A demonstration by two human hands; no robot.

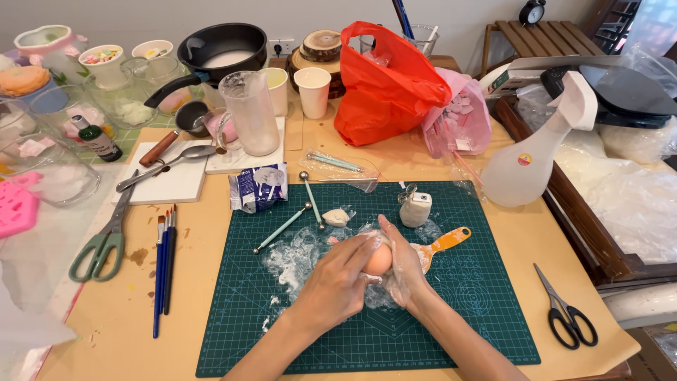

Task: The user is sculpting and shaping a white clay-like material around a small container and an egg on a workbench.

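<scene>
Both hands are cupped around a peach-coloured ball (379, 259) over the green mat (479, 310), with clear film (395, 286) around it. Left hand (338, 279) curls over the top and side, right hand (403, 262) cradles it from behind, fingers closed on it. I'd keep the pressure light and even so it stays round and the film doesn't wrinkle in.
</scene>
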